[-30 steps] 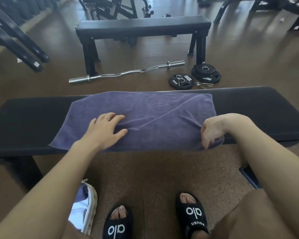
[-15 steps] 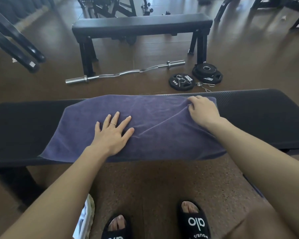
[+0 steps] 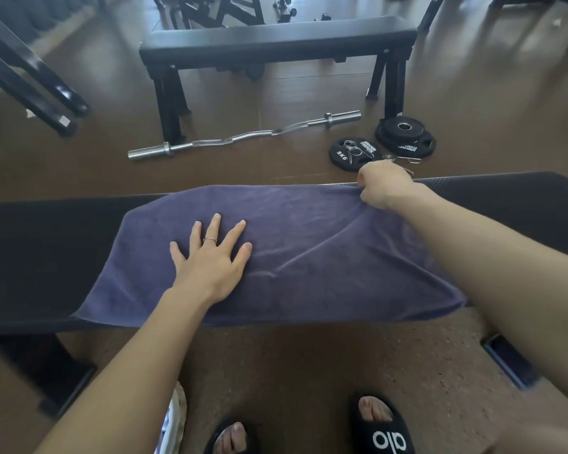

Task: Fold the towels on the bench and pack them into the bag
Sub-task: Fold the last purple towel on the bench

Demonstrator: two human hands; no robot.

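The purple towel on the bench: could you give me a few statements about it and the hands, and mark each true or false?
1. The left hand lies flat on the purple towel, fingers spread. True.
2. The right hand rests on the floor. False: it grips the towel's far right corner.
3. The towel lies on the near bench. True.
4. A curl bar lies on the far bench. False: it lies on the floor in front of it.
5. The weight plates are mounted on the bar. False: they lie on the floor beside it.

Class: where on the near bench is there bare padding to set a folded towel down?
Bare padding lies on the bench left of the purple towel, and right of it beyond the right hand. The middle is crowded: towel under the left hand.
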